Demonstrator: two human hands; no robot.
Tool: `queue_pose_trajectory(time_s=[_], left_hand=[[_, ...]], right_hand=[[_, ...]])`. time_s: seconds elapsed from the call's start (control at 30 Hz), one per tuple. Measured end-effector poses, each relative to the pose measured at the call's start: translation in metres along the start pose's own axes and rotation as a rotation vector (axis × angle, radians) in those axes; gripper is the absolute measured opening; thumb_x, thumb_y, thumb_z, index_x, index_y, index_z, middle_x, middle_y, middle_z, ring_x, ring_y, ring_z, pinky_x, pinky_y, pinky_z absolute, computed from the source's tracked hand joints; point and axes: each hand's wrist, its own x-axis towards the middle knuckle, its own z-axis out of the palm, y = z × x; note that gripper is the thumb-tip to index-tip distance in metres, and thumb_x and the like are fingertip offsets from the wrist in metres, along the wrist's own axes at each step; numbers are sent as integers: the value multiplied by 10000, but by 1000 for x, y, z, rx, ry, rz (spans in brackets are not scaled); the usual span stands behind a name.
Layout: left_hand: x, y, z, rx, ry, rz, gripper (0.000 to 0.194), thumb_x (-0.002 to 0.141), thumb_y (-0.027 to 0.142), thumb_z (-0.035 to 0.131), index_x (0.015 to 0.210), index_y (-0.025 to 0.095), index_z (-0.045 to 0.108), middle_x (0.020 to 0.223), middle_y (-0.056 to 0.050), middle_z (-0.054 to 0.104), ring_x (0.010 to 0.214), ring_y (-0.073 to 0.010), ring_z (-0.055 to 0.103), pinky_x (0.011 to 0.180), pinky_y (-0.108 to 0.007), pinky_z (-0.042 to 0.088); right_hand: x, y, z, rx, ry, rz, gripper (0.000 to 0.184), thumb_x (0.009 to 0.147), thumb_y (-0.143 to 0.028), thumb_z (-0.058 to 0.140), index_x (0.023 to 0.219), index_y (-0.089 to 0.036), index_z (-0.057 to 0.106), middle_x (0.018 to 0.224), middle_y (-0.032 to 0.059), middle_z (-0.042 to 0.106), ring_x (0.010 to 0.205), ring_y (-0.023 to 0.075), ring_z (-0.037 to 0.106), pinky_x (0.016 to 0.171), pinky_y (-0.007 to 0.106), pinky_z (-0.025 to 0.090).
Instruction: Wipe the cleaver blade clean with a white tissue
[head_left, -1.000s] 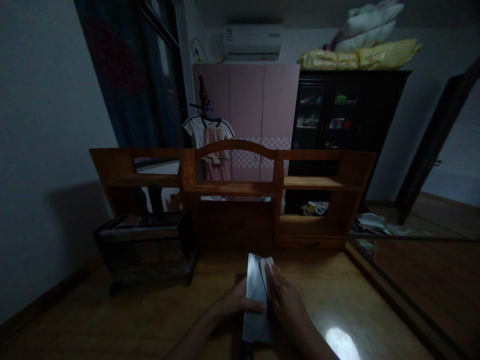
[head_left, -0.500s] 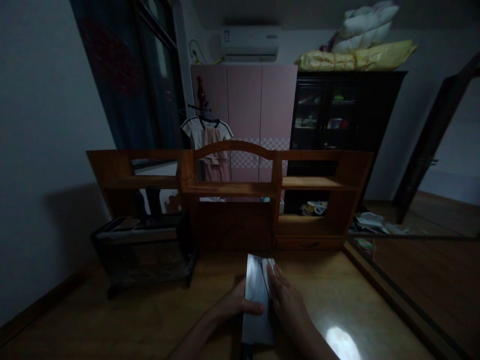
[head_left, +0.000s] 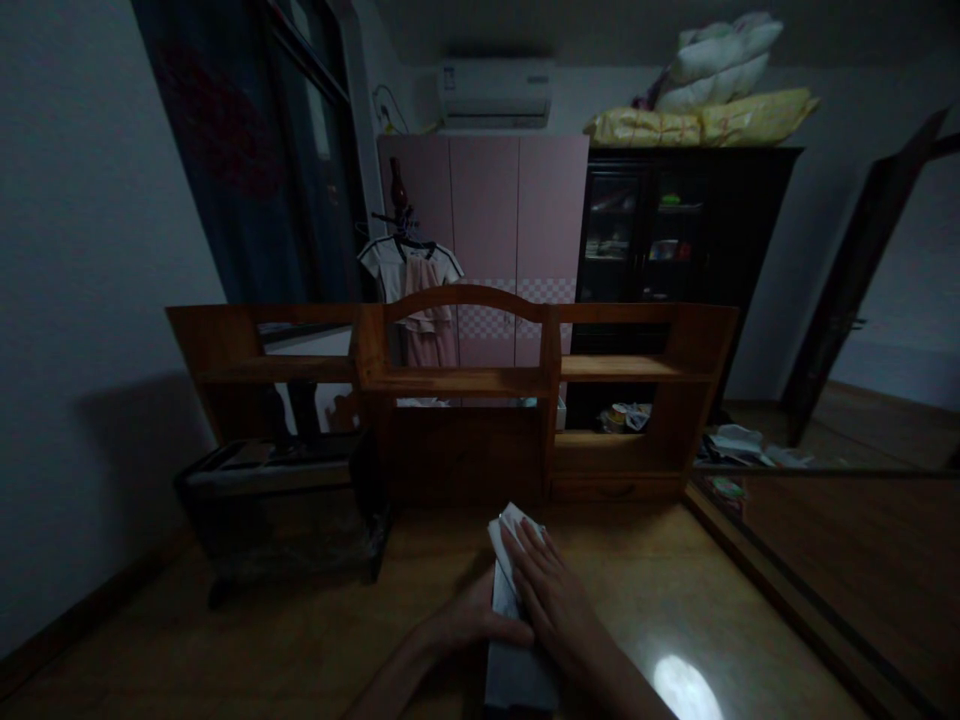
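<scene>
A cleaver (head_left: pixel 513 672) with a broad grey blade points away from me above the wooden surface. My left hand (head_left: pixel 480 615) grips it from the left, thumb across the blade and fingers hidden beneath. A white tissue (head_left: pixel 504 545) lies over the far end of the blade. My right hand (head_left: pixel 551 595) presses this tissue onto the blade with its fingers stretched forward. The cleaver's handle is hardly visible at the bottom edge. Left of my hands stands a dark knife holder (head_left: pixel 285 520) with black handles (head_left: pixel 304 408) sticking up from it.
A wooden shelf unit (head_left: pixel 457 380) stands along the far side of the wooden surface (head_left: pixel 645 570). A raised edge (head_left: pixel 780 610) runs along the right. Farther back are a pink wardrobe (head_left: pixel 484 210), a dark cabinet (head_left: pixel 739 230) and hanging clothes (head_left: pixel 412 270).
My right hand and the tissue have moved left across the blade, onto its far end. The tissue now covers the blade's tip corner. My left hand keeps its grip.
</scene>
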Motion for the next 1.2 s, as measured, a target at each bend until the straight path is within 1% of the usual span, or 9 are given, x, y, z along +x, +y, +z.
queue_pose_trajectory(time_s=[0.13,0.27,0.37,0.53,0.73,0.83,0.97,1.07,1.2], left_hand=[[-1,7,3,-26,-46,4,1038,602,209,865,1481,217,313,1490,-125,381,1342,-326,383,1125,-476,274],[-2,13,5,-65,-36,-35,976,591,192,870,1439,224,386,1417,-114,478,1292,-324,447,1103,-479,310],[-3,14,6,-74,-17,-61,916,586,194,871,1394,223,443,1340,-100,550,1246,-322,491,1066,-480,360],[-4,17,9,-58,8,-72,863,598,216,872,1363,209,475,1286,-96,588,1211,-317,519,1022,-452,406],[-4,17,9,-53,3,-77,846,617,289,872,1354,188,469,1305,-111,571,1216,-302,519,1040,-438,394],[-2,14,7,-35,6,-81,841,609,288,879,1339,183,477,1306,-107,572,1217,-291,521,1052,-444,384],[-1,11,5,-40,-6,-68,819,627,291,870,1339,186,480,1303,-105,579,1202,-289,536,1042,-452,395],[-1,12,6,-35,-3,-58,807,638,277,864,1342,185,480,1307,-107,579,1206,-292,533,1032,-445,403],[-2,14,7,-38,16,-82,809,630,273,868,1338,184,485,1303,-104,582,1198,-292,537,1028,-434,404]], right_hand=[[-1,12,5,-3,76,80,551,1002,-226,320,1520,-311,151,1583,-14,194,1460,211,145,1182,475,241],[-4,21,12,-8,172,154,536,997,-255,340,1515,-284,207,1572,15,241,1446,230,213,1163,483,297],[-6,24,14,-15,210,181,528,997,-258,338,1513,-279,224,1559,30,282,1431,225,263,1153,479,322],[-9,24,14,-50,210,203,524,1000,-259,329,1515,-256,230,1556,48,288,1431,218,265,1150,470,328],[-8,25,15,-45,218,212,530,995,-260,345,1514,-248,239,1549,50,300,1425,228,275,1144,462,341],[-8,25,15,-50,215,215,542,989,-251,348,1518,-241,225,1547,52,300,1423,229,279,1141,456,346],[-7,26,16,-59,222,218,540,984,-245,357,1513,-235,246,1532,59,331,1413,241,300,1137,464,353],[-7,26,16,-58,224,218,537,985,-251,361,1511,-245,254,1534,50,326,1415,241,295,1138,465,352],[-8,26,17,-61,232,217,547,988,-256,358,1517,-245,223,1535,47,323,1416,236,293,1138,458,356]])
